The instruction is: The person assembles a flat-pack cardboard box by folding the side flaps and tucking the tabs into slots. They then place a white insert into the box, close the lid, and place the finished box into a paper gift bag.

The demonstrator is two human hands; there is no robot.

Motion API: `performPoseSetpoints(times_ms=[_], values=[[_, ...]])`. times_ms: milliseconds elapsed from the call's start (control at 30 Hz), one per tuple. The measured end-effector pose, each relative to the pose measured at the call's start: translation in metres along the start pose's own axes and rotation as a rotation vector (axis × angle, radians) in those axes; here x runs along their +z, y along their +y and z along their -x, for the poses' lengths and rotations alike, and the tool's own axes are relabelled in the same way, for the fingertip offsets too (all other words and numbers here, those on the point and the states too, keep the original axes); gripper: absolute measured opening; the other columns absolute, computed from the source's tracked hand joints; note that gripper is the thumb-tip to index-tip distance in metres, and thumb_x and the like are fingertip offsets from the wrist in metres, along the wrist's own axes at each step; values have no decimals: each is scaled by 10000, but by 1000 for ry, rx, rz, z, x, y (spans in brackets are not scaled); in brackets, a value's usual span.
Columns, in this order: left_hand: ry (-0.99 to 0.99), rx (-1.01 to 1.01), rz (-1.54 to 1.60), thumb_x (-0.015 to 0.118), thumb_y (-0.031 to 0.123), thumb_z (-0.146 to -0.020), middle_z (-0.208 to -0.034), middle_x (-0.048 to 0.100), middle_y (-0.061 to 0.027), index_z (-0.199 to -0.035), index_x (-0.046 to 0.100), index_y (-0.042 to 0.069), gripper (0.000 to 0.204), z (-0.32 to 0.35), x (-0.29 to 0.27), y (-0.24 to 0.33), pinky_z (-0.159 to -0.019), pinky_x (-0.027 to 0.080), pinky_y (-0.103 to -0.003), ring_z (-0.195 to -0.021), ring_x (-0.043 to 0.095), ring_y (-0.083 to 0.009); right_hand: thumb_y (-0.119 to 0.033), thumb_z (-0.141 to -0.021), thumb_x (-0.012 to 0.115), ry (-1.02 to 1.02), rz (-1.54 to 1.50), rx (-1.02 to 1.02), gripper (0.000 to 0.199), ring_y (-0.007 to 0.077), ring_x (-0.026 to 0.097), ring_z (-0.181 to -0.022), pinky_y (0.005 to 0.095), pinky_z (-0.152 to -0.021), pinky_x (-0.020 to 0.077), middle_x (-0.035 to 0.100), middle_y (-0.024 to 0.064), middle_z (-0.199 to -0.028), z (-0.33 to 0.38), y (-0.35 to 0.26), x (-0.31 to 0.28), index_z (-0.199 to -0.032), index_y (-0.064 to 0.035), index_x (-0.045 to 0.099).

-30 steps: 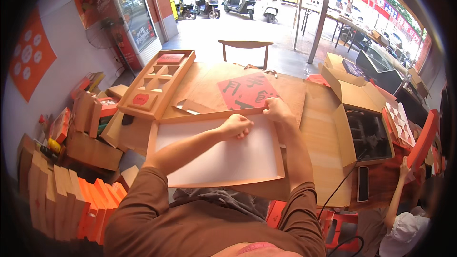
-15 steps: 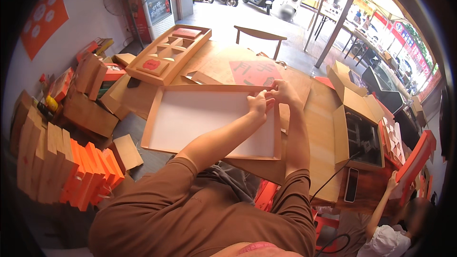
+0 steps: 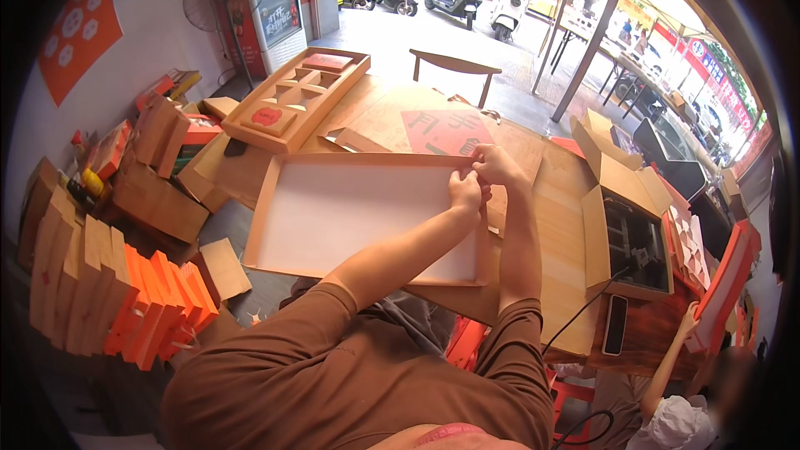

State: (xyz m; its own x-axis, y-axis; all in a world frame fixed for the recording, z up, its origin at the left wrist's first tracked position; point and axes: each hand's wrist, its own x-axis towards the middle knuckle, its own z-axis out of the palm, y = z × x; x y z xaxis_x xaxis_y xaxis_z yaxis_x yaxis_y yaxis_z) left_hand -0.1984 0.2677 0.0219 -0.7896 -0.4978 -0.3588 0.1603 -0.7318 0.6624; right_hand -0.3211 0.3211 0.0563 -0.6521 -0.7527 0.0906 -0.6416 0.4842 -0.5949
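A shallow brown cardboard box tray (image 3: 358, 217) with a white inner base lies before me, its near side reaching past the table's edge. Both my hands are at its far right corner. My left hand (image 3: 467, 191) reaches across the tray, fingers closed on the right wall close to that corner. My right hand (image 3: 500, 166) grips the corner from outside, its fingers bent over the rim. The two hands nearly touch, and their fingertips are partly hidden. Beyond the tray, a flattened cardboard piece with a red printed square (image 3: 446, 131) rests on the table.
A divided gift box (image 3: 292, 137) with compartments stands at the far left. Stacked brown cartons (image 3: 75, 275) and orange boxes (image 3: 162, 304) fill the left side. To the right are an open carton (image 3: 596, 233), a phone (image 3: 614, 324) and another person's hand (image 3: 688, 319) holding a red box.
My left hand has shifted right and slightly nearer, onto the tray's right wall by the corner. The tray's near edge has moved a little toward me. My right hand stays at the corner.
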Motion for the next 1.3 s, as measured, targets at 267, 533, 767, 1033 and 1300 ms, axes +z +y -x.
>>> performPoseSetpoints(times_ms=[267, 533, 767, 1033, 1300], values=[[88, 17, 119, 607, 204, -1092, -891, 667, -22, -1405, 468, 62, 371, 23, 0, 35, -605, 564, -261, -691, 648, -111, -45, -928, 664, -49, -177, 84, 199, 171, 722, -684, 336, -544, 578, 743, 134, -836, 12, -14, -13, -1101, 46, 701], [-106, -92, 69, 658, 217, -1057, -761, 643, 3, -946, 610, 100, 168, -25, -18, 12, -540, 518, -257, -617, 643, -118, -69, -899, 689, -6, 75, -16, 242, 215, 733, -747, 369, -641, 599, 750, 153, -849, 5, -14, -9, -1114, 38, 722], [78, -165, -65, 659, 112, -1042, -804, 703, -26, -914, 654, 62, 138, -48, -13, 15, -528, 523, -274, -635, 663, -117, -41, -921, 643, -27, 78, 26, 244, 234, 752, -781, 390, -683, 632, 752, 157, -855, 4, -15, -4, -1141, 31, 719], [172, -86, -201, 616, 68, -1014, -769, 700, -83, -990, 691, -1, 104, -53, -7, 17, -482, 485, -320, -581, 635, -148, -45, -906, 652, -39, 122, 22, 272, 267, 775, -789, 394, -706, 644, 772, 198, -913, -1, -14, 3, -1159, 31, 716], [127, -179, -236, 555, 38, -1005, -799, 674, -67, -951, 696, 50, 151, -57, -24, 16, -498, 497, -340, -614, 608, -137, -107, -858, 699, -21, 306, 54, 289, 348, 785, -969, 427, -882, 623, 790, 228, -1053, -5, -10, 18, -1125, -21, 767]])
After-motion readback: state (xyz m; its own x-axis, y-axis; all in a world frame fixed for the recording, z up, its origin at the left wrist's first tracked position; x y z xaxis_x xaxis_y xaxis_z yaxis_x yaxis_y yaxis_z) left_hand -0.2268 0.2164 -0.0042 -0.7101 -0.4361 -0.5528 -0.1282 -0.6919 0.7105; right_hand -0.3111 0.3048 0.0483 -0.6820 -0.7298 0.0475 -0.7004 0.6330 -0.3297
